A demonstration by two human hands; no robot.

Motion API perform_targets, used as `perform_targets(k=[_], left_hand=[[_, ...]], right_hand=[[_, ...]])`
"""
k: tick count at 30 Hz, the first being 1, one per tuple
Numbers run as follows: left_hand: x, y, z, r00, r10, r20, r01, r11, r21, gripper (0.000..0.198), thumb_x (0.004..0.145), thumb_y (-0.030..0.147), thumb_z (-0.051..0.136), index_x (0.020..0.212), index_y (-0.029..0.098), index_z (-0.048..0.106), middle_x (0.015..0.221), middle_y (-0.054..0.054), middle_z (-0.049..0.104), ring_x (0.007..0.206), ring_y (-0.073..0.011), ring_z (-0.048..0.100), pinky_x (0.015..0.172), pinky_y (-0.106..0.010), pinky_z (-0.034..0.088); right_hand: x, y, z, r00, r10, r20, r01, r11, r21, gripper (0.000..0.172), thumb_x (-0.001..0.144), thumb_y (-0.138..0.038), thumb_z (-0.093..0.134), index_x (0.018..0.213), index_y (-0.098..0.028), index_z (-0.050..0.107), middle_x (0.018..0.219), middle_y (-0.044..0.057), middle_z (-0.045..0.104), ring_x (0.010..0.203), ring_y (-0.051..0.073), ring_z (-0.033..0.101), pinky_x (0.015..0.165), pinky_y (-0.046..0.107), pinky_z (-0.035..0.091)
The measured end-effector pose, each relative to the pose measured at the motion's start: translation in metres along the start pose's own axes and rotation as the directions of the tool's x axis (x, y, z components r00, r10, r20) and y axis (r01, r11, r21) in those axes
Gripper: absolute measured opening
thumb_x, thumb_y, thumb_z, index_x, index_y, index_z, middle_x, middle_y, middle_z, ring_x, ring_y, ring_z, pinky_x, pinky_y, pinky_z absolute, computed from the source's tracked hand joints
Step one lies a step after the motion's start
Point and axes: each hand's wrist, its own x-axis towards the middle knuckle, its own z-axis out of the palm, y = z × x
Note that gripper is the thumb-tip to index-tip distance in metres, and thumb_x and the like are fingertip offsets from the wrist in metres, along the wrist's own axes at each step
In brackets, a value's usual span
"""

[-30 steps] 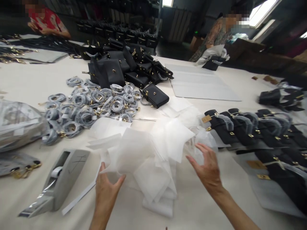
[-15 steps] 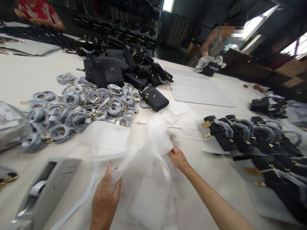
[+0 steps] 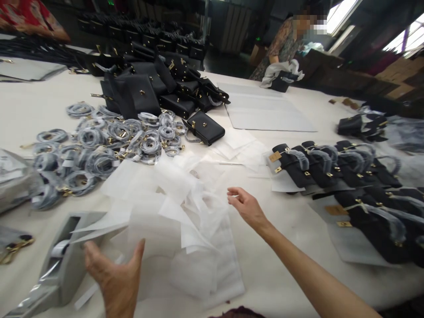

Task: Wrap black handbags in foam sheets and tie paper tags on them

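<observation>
A loose heap of thin white, translucent wrapping sheets (image 3: pixel 195 212) lies crumpled and overlapping in front of me. My left hand (image 3: pixel 114 276) is at the heap's near left edge, thumb and fingers spread wide; whether it touches a sheet I cannot tell. To the right of the heap, my right hand (image 3: pixel 245 206) hovers with its fingers loosely bent and nothing visible in them. A grey tape dispenser (image 3: pixel 71 260) stands just left of my left hand, partly under a sheet corner.
Wrapped coiled straps (image 3: pixel 96 145) lie beyond the sheets, with black handbags (image 3: pixel 145 92) piled behind. A single black bag (image 3: pixel 207 128) lies nearer. Rows of bags with wrapped handles (image 3: pixel 298 165) fill the right side. A co-worker (image 3: pixel 281 44) handles a bag at the far side.
The sheets my hands were lifting have dropped and spread leftward over the table. My right hand has let go of them; my left hand has moved left and toward me.
</observation>
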Motion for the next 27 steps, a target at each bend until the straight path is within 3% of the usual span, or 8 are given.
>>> perform_targets(k=[4,8,11,15,18,20,23,27], left_hand=[[-0.03,0.04,-0.024,0.905,0.422,-0.053,-0.415,0.903,0.111,0.092,0.085,0.032,0.067,0.156,0.019,0.01,0.16,-0.019,0.018,0.147,-0.0391,0.017,0.116,-0.063,0.024],[-0.079,0.063,0.002,0.737,0.641,0.213,-0.659,0.752,0.017,0.081,0.088,0.027,0.063,0.155,0.03,0.016,0.162,-0.013,0.016,0.148,-0.0381,0.018,0.116,-0.063,0.025],[-0.109,0.05,0.04,0.619,0.624,0.477,-0.717,0.697,0.018,0.063,0.089,0.03,0.059,0.148,0.028,0.038,0.151,-0.015,0.041,0.14,-0.038,0.035,0.114,-0.063,0.027],[-0.115,0.028,0.067,0.547,0.455,0.702,-0.681,0.73,0.057,0.054,0.092,0.032,0.052,0.145,0.023,0.045,0.141,-0.012,0.054,0.132,-0.0313,0.046,0.112,-0.055,0.033],[-0.106,0.035,0.057,0.558,0.411,0.721,-0.661,0.746,0.086,0.052,0.092,0.031,0.049,0.144,0.025,0.045,0.139,-0.009,0.057,0.13,-0.0285,0.049,0.109,-0.05,0.039],[-0.104,0.048,0.043,0.593,0.435,0.678,-0.664,0.74,0.106,0.048,0.091,0.027,0.049,0.139,0.027,0.051,0.131,-0.008,0.062,0.124,-0.0271,0.054,0.106,-0.048,0.042],[-0.11,0.07,0.031,0.693,0.467,0.55,-0.64,0.75,0.169,0.035,0.091,0.022,0.047,0.122,0.025,0.064,0.109,-0.006,0.07,0.104,-0.0242,0.064,0.093,-0.041,0.05],[-0.123,0.091,0.038,0.807,0.506,0.305,-0.577,0.784,0.229,0.024,0.095,0.022,0.043,0.096,0.023,0.067,0.085,-0.004,0.069,0.08,-0.0208,0.067,0.074,-0.034,0.055]], right_hand=[[-0.054,0.061,-0.052,0.965,-0.155,-0.209,0.095,0.957,-0.273,0.044,0.09,-0.047,0.051,0.126,-0.022,0.057,0.122,0.011,0.066,0.104,0.025,0.065,0.094,0.042,0.051],[-0.109,0.162,-0.056,0.923,-0.372,-0.097,0.227,0.732,-0.643,0.054,0.091,-0.041,0.048,0.14,-0.019,0.048,0.149,0.016,0.046,0.137,0.032,0.042,0.111,0.053,0.038],[-0.139,0.217,-0.042,0.949,-0.299,0.099,0.27,0.613,-0.743,0.058,0.088,-0.035,0.052,0.144,-0.025,0.045,0.155,0.011,0.038,0.144,0.032,0.031,0.115,0.056,0.03],[-0.133,0.225,-0.039,0.963,-0.231,0.142,0.258,0.619,-0.742,0.061,0.089,-0.036,0.05,0.148,-0.024,0.039,0.158,0.009,0.03,0.147,0.029,0.023,0.118,0.052,0.025],[-0.112,0.222,-0.065,0.958,-0.28,0.057,0.23,0.638,-0.735,0.059,0.091,-0.04,0.044,0.147,-0.02,0.041,0.157,0.011,0.031,0.147,0.029,0.025,0.118,0.053,0.026],[-0.102,0.242,-0.091,0.948,-0.316,-0.033,0.192,0.65,-0.735,0.058,0.09,-0.042,0.043,0.142,-0.02,0.049,0.153,0.012,0.04,0.144,0.032,0.031,0.115,0.055,0.031],[-0.083,0.307,-0.129,0.907,-0.385,-0.169,0.161,0.69,-0.706,0.06,0.085,-0.053,0.043,0.134,-0.023,0.059,0.141,0.013,0.055,0.135,0.036,0.046,0.107,0.057,0.042],[-0.042,0.385,-0.157,0.821,-0.508,-0.259,0.234,0.714,-0.66,0.055,0.079,-0.056,0.047,0.123,-0.03,0.067,0.128,0.012,0.065,0.124,0.039,0.056,0.099,0.057,0.05]])
